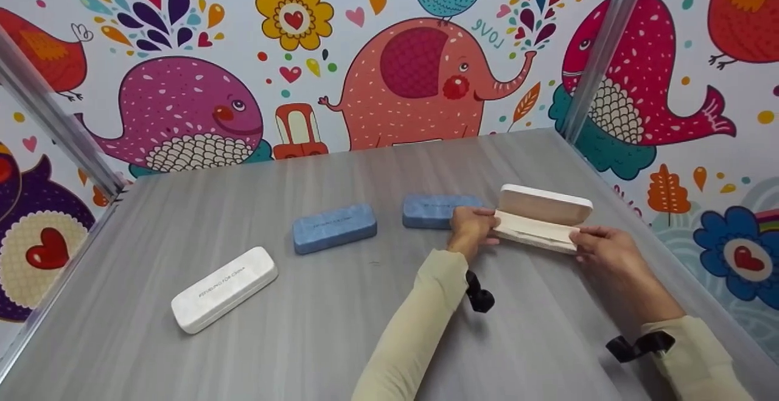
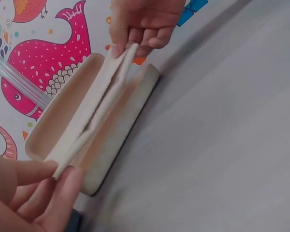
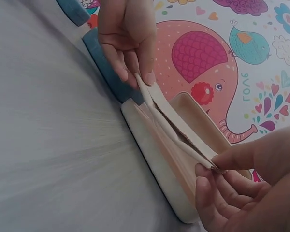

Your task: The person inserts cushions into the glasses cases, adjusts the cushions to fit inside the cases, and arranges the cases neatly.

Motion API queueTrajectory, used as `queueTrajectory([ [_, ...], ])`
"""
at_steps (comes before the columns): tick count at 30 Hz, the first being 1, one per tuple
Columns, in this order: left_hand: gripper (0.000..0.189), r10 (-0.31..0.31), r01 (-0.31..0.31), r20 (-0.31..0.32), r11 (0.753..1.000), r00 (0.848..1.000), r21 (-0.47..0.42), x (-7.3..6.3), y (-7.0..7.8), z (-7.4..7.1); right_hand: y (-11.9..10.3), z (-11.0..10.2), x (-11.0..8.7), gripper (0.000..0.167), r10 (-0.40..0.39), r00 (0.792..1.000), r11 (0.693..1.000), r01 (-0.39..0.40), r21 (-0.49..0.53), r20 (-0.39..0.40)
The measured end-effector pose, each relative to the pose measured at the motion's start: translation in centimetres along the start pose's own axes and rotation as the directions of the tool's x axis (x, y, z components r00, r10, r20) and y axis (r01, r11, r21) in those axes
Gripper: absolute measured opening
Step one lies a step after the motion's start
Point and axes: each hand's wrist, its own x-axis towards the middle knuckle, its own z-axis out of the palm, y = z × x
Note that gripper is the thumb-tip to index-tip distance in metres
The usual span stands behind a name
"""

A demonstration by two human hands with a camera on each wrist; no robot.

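Note:
A white glasses case [image 1: 544,200] stands with its lid raised at the right of the table; its inside is beige. Over its lower half, a folded cream cloth [image 2: 94,108] stretches lengthwise between my two hands, its layers parted along a slit. My left hand [image 1: 471,230] pinches one end between thumb and fingers, and my right hand [image 1: 611,252] pinches the opposite end. In the right wrist view the cloth [image 3: 176,128] slants above the case's base [image 3: 157,166]. Close behind my left hand lies a closed blue glasses case [image 1: 429,211], partly hidden by that hand.
Another closed blue case [image 1: 335,229] lies mid-table, and a closed white case [image 1: 225,289] with printed lettering lies diagonally at the left. The grey wood-grain table [image 1: 292,340] meets cartoon-printed walls [image 1: 414,84] at its back and sides, with metal posts [image 1: 602,54] at the corners.

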Motion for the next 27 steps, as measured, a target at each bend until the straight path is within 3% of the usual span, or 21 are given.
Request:
queueTrajectory([
  [6,0.009,0.101,-0.100,-0.051,0.995,0.994,0.025,0.5,-0.5,0.7,0.1,0.4,0.5,0.059,-0.018,0.993,0.999,0.012,-0.048,-0.113],
  [10,0.007,0.176,-0.171,-0.105,0.984,0.979,0.060,0.9,-0.9,1.3,0.1,0.7,0.7,0.056,-0.020,0.988,0.999,0.012,-0.048,-0.156],
  [16,0.007,0.231,-0.217,-0.154,0.971,0.961,0.103,0.9,-1.6,1.7,0.1,1.0,1.2,0.047,-0.034,0.981,0.998,0.025,-0.051,-0.193],
  [22,0.009,0.341,-0.296,-0.187,0.927,0.921,0.232,0.9,-1.5,1.8,0.5,1.0,1.7,0.045,-0.065,0.973,0.995,0.047,-0.085,-0.223],
  [27,0.009,0.367,-0.317,-0.171,0.912,0.914,0.260,1.0,-1.8,2.2,0.5,1.0,1.9,0.045,-0.064,0.970,0.994,0.040,-0.106,-0.236],
])
